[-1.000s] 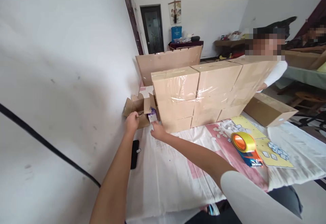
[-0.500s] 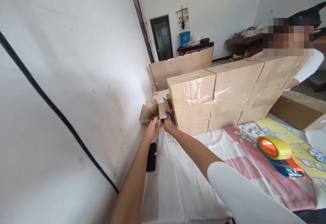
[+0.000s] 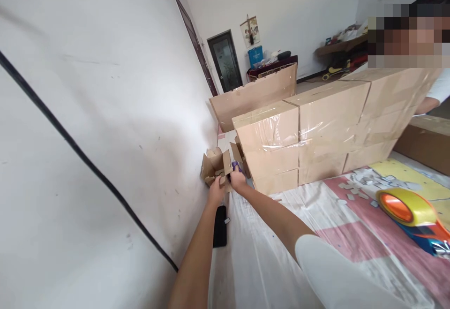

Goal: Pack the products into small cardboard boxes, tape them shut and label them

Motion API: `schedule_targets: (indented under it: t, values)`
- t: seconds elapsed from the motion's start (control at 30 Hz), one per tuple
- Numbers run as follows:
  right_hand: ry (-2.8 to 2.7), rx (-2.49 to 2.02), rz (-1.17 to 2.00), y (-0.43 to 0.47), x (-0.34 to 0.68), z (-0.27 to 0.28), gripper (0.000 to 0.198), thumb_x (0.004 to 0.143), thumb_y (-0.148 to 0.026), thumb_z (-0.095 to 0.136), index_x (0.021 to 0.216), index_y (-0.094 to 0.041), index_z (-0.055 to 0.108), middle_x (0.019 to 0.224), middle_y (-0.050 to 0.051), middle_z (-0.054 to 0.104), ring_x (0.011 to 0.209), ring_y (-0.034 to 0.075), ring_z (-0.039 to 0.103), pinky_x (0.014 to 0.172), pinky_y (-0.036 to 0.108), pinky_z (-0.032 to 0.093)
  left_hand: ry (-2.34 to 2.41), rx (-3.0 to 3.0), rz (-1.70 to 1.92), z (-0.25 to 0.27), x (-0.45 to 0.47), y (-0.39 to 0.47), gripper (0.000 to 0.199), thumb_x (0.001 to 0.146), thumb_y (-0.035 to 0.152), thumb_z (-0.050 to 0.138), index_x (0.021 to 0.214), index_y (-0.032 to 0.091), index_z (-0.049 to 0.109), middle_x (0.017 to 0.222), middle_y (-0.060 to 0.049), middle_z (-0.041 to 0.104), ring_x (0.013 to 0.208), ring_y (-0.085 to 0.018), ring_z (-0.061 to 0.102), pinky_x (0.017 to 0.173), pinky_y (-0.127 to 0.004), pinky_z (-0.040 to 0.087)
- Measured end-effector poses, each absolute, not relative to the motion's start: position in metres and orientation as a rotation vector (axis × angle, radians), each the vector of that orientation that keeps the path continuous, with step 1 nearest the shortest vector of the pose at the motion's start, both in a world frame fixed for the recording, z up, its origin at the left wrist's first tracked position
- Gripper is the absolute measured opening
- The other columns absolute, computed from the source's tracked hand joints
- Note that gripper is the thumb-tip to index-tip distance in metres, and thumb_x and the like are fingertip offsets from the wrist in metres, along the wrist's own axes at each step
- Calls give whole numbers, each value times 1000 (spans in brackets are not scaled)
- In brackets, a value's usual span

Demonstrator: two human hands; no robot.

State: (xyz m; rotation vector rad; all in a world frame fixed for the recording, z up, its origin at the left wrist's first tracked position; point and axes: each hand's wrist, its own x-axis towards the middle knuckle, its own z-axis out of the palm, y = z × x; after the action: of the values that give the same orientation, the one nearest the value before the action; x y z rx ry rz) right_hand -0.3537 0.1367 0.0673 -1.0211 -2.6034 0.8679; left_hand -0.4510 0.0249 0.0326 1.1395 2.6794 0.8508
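A small cardboard box [image 3: 213,162] with raised flaps stands open against the wall. At its near edge is my left hand [image 3: 216,189], its fingers curled over the rim. My right hand [image 3: 238,180], beside the box's right flap, is closed around a small purple object [image 3: 235,165]; most of it is hidden by the fingers, so its kind is unclear. Just right of that hand another open carton [image 3: 242,157] shows partly, beside the stacked boxes. A black phone [image 3: 220,227] lies on the cloth below my left hand.
Taped cardboard boxes [image 3: 265,161] form a wall ahead and right. A tape dispenser [image 3: 404,210] with yellow tape lies on the patterned cloth [image 3: 260,262]. Behind the boxes at right is another person, near a carton [image 3: 422,142]. The white wall [image 3: 87,112] borders the left.
The view has shifted, so the scene sits lower and further right. My left fingers have curled more at the box rim. My right hand still grips the purple object.
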Motion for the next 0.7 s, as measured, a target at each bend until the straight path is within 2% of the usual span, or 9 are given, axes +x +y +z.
schedule_targets:
  t: [0.1, 0.2, 0.27, 0.33, 0.43, 0.5, 0.6, 0.7]
  values:
    - [-2603, -1037, 847, 106, -313, 62, 30, 99, -19, 41, 115, -18, 67, 138, 19, 51, 92, 25, 70, 79, 37, 51, 2748, 1057, 999, 35, -443, 19, 32, 94, 38, 61, 117, 16, 62, 107, -6, 69, 99, -20, 66, 93, -46, 55]
    - [-2618, -990, 838, 78, -243, 43, 24, 97, -21, 45, 102, -22, 68, 124, 12, 57, 82, 21, 68, 72, 33, 50, 2797, 1030, 1213, 37, -422, 0, 26, 92, 34, 61, 112, 17, 63, 104, -6, 69, 99, -21, 65, 94, -44, 52]
    - [-2645, -974, 837, 69, -195, 28, 20, 91, -16, 49, 99, -22, 66, 121, 11, 58, 83, 21, 66, 70, 32, 49, 2793, 1043, 1364, 35, -400, -21, 24, 90, 31, 60, 111, 19, 63, 108, -7, 69, 103, -21, 64, 96, -40, 51]
    - [-2664, -979, 704, 71, -160, 19, 14, 87, -21, 58, 100, -21, 65, 120, 14, 59, 99, 29, 63, 76, 35, 49, 2781, 1040, 1499, 30, -371, -46, 24, 89, 33, 59, 111, 22, 63, 112, -7, 69, 106, -21, 63, 97, -37, 49]
    - [-2683, -1032, 591, 89, -145, 18, 34, 80, -35, 73, 109, -19, 63, 129, 20, 55, 123, 40, 49, 92, 43, 45, 2795, 921, 1666, 20, -322, -82, 31, 89, 43, 59, 112, 22, 62, 114, -9, 68, 108, -23, 63, 99, -37, 49]
    - [-2725, -1091, 690, 103, -155, 18, 54, 78, -38, 75, 123, -15, 57, 135, 22, 53, 123, 40, 50, 93, 43, 44, 2811, 799, 1740, 12, -290, -102, 35, 89, 47, 60, 112, 22, 63, 113, -10, 68, 107, -24, 63, 96, -38, 50]
    - [-2773, -1140, 805, 117, -172, 13, 82, 77, -48, 75, 142, -11, 42, 127, 21, 59, 119, 39, 55, 92, 42, 44, 2822, 693, 1792, 4, -250, -128, 36, 86, 48, 63, 110, 22, 64, 109, -9, 67, 104, -24, 64, 91, -38, 52]
    - [-2793, -1057, 779, 114, -183, 7, 92, 79, -50, 73, 154, -17, 31, 137, 22, 55, 132, 42, 45, 104, 50, 35, 2844, 645, 1814, 1, -219, -154, 34, 84, 47, 66, 107, 22, 65, 105, -8, 67, 100, -24, 64, 89, -37, 52]
